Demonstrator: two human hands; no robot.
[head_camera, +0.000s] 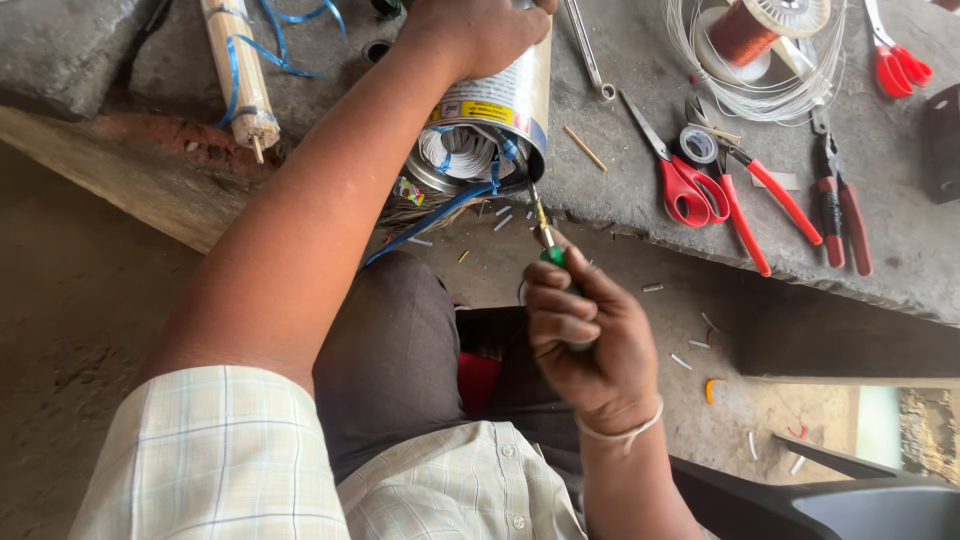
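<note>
**Screwdriver tip at the mouth of the motor can**

Checked sleeve and dark trousers fill the bottom of the view, and just above them the right hand (585, 340) is clenched tight round a green-handled screwdriver (548, 240). Its blade points up toward twelve o'clock, tip right at the rim of the metal cylinder (495, 125). That cylinder lies on its side at the edge of the desk (620, 195), open end facing us, white windings (458, 152) and a blue cord (440, 208) showing inside. Left hand (475, 30) is clamped over the top of the cylinder, pinning it down. By my reading, we're in the probing stage, the blade working at the winding ends; the next push looks to call for a steady hold and a light touch, so the tip does not nick the wire.

Out from there: at two o'clock, red-handled scissors (680, 175) and red-handled pliers (770, 205) lie on the desk. Beyond them, a spool of copper wire (755, 28) sits in a loose white coil. At eleven o'clock rests a wooden stick (240, 75) wrapped in blue cord. Small wire offcuts (680, 360) dot the floor.
</note>
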